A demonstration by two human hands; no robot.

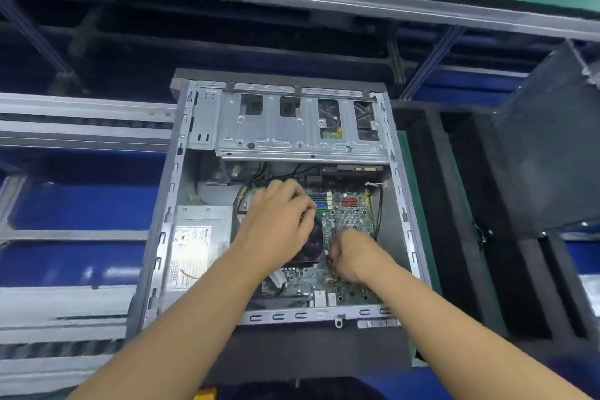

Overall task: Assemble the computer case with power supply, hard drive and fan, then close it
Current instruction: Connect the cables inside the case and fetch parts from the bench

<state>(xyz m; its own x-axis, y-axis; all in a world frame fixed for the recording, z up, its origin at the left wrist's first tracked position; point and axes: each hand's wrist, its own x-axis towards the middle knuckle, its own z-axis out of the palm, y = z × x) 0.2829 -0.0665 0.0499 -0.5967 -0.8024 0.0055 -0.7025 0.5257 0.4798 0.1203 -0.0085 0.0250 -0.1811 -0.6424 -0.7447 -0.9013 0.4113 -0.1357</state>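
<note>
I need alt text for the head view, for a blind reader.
Two bare hands work inside an open grey metal computer case: the left hand covers a black round fan on the green motherboard, and the right hand is curled beside it. A silver power supply box sits at the left.

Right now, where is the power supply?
In the head view, the power supply is in the lower-left corner of the case, left of the left hand.

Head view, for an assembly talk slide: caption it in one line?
Left hand and right hand work at the fan inside the open case, beside the power supply.
</note>
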